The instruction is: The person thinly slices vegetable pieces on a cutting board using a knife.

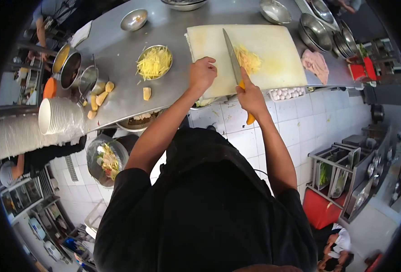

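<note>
My right hand (252, 97) is closed around the yellow-orange handle of a kitchen knife (230, 51), index finger stretched toward the blade. The long blade points away from me over the white cutting board (275, 50). Just right of the blade lies a small heap of pale yellow shreds (248, 60), which look like ginger. My left hand (203, 73) is over the board's left edge, fingers curled in, with nothing visible in it. Left of the board stands a metal bowl piled with yellow shreds (154, 63). A peeled chunk (147, 94) sits on the counter near that bowl.
More peeled chunks (101, 98) lie by metal pots (89, 80) and wrapped stacked white bowls (55, 115). Metal bowls (315, 32) and raw meat (316, 66) are at right. An egg tray (287, 94) is below the counter edge; a lined scrap bin (107, 161) stands on the floor.
</note>
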Demonstrator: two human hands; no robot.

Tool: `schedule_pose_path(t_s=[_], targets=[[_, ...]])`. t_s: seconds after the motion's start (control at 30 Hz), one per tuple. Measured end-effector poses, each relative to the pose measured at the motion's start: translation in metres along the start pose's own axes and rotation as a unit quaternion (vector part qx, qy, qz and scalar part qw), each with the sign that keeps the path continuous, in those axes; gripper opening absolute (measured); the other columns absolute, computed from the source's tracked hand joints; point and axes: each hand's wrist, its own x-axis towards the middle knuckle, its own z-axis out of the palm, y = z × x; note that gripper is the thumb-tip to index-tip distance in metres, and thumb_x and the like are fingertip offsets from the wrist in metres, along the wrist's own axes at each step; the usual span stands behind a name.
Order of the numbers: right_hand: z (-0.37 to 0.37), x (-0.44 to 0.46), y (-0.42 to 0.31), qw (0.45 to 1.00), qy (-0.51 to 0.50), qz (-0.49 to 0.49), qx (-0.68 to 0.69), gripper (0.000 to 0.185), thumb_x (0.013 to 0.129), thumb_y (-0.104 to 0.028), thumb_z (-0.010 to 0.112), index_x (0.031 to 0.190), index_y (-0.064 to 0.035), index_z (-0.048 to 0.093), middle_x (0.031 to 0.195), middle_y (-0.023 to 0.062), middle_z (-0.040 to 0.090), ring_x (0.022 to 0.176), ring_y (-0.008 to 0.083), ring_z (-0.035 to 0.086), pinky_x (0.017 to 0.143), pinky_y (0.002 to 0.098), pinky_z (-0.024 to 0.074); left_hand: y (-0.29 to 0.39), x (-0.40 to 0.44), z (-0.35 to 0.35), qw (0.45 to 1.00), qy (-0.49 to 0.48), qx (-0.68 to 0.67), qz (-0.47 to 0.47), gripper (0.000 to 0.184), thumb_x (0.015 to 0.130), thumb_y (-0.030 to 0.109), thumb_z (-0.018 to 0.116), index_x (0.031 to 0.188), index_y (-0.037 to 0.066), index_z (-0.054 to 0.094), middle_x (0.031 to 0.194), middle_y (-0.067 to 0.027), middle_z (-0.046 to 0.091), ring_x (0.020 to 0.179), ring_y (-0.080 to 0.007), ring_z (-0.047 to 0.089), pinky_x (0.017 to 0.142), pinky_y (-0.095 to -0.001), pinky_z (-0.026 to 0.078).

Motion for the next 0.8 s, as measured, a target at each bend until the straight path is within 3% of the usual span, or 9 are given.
schedule_pose_path(t_s=[0.1,0.2,0.3,0.37,0.4,0.47,0.6,0.8], targets=[[-0.004,-0.004,-0.007,1.000,-0.009,0.001,0.005,0.070,0.094,-0.015,0.055,0.158,-0.0168,0.026,0.083,0.0246,0.068,0.061,0.0320,0.065,0.063,0.0436,0.0521,-0.006,-0.005,-0.001,0.972,0.077,0.181,0.126,0.022,0.079,0.009,0.069,0.098,0.002,0.075,0.082,-0.0141,0.074,0.068,-0.0249,0.071,0.070,-0.0338,0.058],[-0.007,-0.010,-0.018,0.998,-0.032,0.012,0.049,0.069,0.095,-0.015,0.055,0.157,-0.0167,0.027,0.082,0.0223,0.067,0.059,0.0294,0.064,0.061,0.0417,0.0520,-0.004,-0.011,-0.016,0.978,0.077,0.147,0.126,0.017,0.076,0.007,0.070,0.091,0.005,0.076,0.085,-0.0138,0.071,0.076,-0.0327,0.069,0.076,-0.0404,0.057],[-0.001,-0.012,-0.025,0.995,-0.052,0.019,0.082,0.068,0.095,-0.015,0.054,0.158,-0.0167,0.027,0.080,0.0192,0.066,0.055,0.0257,0.061,0.058,0.0395,0.0518,-0.003,-0.013,-0.027,0.968,0.014,0.184,0.172,0.016,0.078,0.013,0.074,0.093,0.009,0.078,0.092,-0.0088,0.070,0.081,-0.0286,0.067,0.078,-0.0397,0.055],[0.002,-0.008,-0.031,0.992,-0.077,0.030,0.095,0.069,0.095,-0.015,0.053,0.157,-0.0142,0.025,0.090,0.0240,0.065,0.072,0.0332,0.060,0.069,0.0434,0.0497,-0.011,-0.010,-0.026,0.948,0.011,0.214,0.237,0.014,0.078,0.014,0.075,0.091,0.010,0.078,0.093,-0.0074,0.069,0.088,-0.0285,0.064,0.081,-0.0406,0.053],[0.002,-0.007,-0.035,0.990,-0.093,0.038,0.100,0.069,0.094,-0.016,0.052,0.157,-0.0117,0.023,0.100,0.0298,0.064,0.089,0.0420,0.060,0.081,0.0479,0.0477,-0.015,-0.010,-0.024,0.936,0.009,0.228,0.269,0.013,0.078,0.015,0.076,0.089,0.011,0.078,0.094,-0.0068,0.068,0.091,-0.0285,0.063,0.082,-0.0410,0.052],[0.000,-0.004,-0.042,0.987,-0.112,0.052,0.103,0.070,0.094,-0.016,0.051,0.157,-0.0087,0.021,0.110,0.0355,0.064,0.105,0.0506,0.061,0.093,0.0526,0.0459,-0.023,-0.012,-0.016,0.942,0.018,0.222,0.253,0.011,0.077,0.015,0.076,0.088,0.011,0.078,0.093,-0.0064,0.067,0.093,-0.0286,0.061,0.083,-0.0409,0.050],[0.005,-0.003,-0.045,0.988,-0.110,0.046,0.096,0.071,0.093,-0.015,0.051,0.157,-0.0073,0.021,0.106,0.0348,0.065,0.102,0.0504,0.062,0.092,0.0530,0.0469,-0.021,-0.023,-0.002,0.938,0.071,0.213,0.264,0.005,0.075,0.013,0.075,0.079,0.012,0.078,0.086,-0.0056,0.064,0.088,-0.0278,0.059,0.080,-0.0406,0.049],[0.001,-0.003,-0.052,0.990,-0.117,0.046,0.068,0.072,0.092,-0.014,0.049,0.156,-0.0051,0.019,0.100,0.0337,0.067,0.097,0.0500,0.063,0.089,0.0536,0.0479,-0.027,-0.016,-0.002,0.946,0.094,0.178,0.255,0.005,0.077,0.014,0.074,0.080,0.013,0.078,0.088,-0.0039,0.064,0.090,-0.0266,0.058,0.080,-0.0401,0.047]])
